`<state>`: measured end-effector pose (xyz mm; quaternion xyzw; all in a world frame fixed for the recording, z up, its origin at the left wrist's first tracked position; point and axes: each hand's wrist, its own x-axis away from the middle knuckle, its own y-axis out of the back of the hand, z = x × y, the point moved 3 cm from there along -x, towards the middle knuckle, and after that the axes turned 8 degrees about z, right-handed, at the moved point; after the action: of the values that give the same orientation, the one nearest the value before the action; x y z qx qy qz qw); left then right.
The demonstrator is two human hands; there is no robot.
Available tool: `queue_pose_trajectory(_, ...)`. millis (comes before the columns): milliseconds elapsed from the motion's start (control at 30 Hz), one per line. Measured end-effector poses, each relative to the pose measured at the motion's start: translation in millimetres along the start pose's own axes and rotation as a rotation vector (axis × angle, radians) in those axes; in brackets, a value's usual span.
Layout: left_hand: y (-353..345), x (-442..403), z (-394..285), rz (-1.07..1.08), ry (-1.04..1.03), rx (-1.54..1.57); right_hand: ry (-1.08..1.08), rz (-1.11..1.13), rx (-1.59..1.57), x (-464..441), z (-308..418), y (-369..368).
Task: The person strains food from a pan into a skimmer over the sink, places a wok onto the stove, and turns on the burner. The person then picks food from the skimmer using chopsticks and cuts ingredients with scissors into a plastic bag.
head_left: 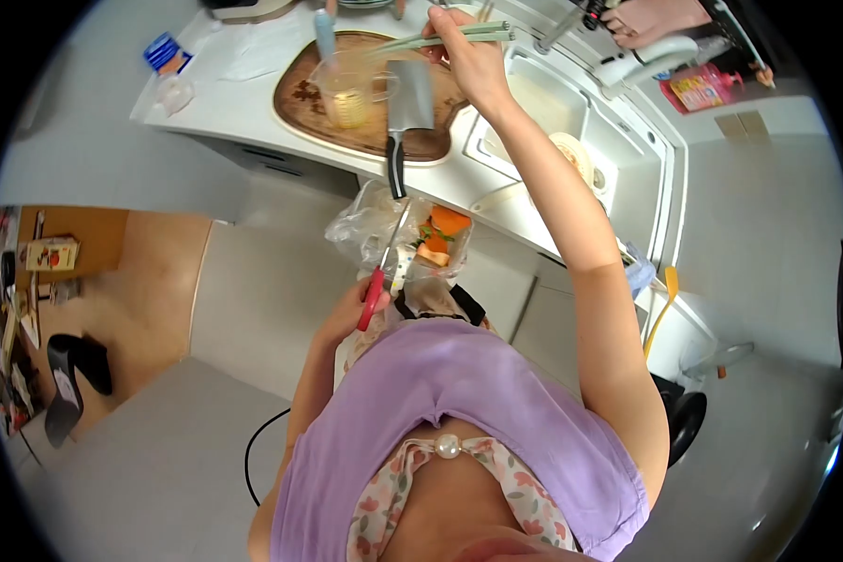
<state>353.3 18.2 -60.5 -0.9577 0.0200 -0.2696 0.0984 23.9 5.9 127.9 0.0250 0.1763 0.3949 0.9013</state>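
Note:
My right hand [464, 61] is closed around pale green chopsticks [487, 33] above the far right part of the wooden cutting board [295, 80]. Their thin ends point left, toward a clear cup [349, 105] with yellowish contents on the board. A cleaver [409, 94] lies to the right of the cup, its black handle jutting over the counter edge. Low in front of my body, my left hand [351, 307] grips a red-handled tool [373, 298] with a slim metal blade; whether knife or scissors is unclear. Its tip is beside a plastic bag [356, 220] holding orange and green scraps.
A white sink [543, 103] with a faucet [567, 28] is at the right of the counter. Inside it sits a cream-coloured bowl [571, 155]. A pink bottle [698, 89] stands behind. A blue packet [167, 53] lies at the counter's left end.

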Motion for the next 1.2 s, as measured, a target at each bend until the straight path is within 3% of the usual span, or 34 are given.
queue_pose_trajectory(67,2,-6,4,-0.02,-0.015,-0.004,0.098,-0.053,0.21,7,12,32)
queue_pose_trajectory(100,2,-7,7,-0.023,-0.017,-0.008,0.158,-0.079,0.037,15,20,51)
queue_pose_trajectory(133,1,-9,4,-0.019,-0.015,0.004,0.114,-0.141,0.005,28,22,78)
queue_pose_trajectory(167,-1,-10,-2,-0.015,-0.013,0.018,0.227,-0.212,0.076,41,27,109)
queue_pose_trajectory(300,-7,-32,-10,0.036,-0.064,0.042,0.042,-0.464,0.238,114,18,221)
queue_pose_trajectory(400,-31,-61,-55,0.089,-0.149,0.016,-0.18,-0.458,0.403,170,-32,287)
queue_pose_trajectory(533,-61,-126,-89,0.003,-0.271,-0.103,-0.388,-0.451,0.5,218,-70,305)
queue_pose_trajectory(700,-84,-199,-102,-0.183,-0.305,-0.54,-0.455,-0.411,0.402,237,-102,317)
queue_pose_trajectory(767,-88,-217,-99,-0.189,-0.263,-0.535,-0.464,-0.418,0.376,239,-115,325)
queue_pose_trajectory(900,-94,-233,-90,-0.234,-0.161,-0.578,-0.46,-0.41,0.305,236,-130,333)
queue_pose_trajectory(1000,-95,-236,-82,-0.281,-0.311,-0.669,-0.482,-0.383,0.24,226,-126,331)
queue_pose_trajectory(1200,-98,-233,-84,-0.286,-0.129,-0.763,-0.44,-0.378,0.199,220,-130,339)
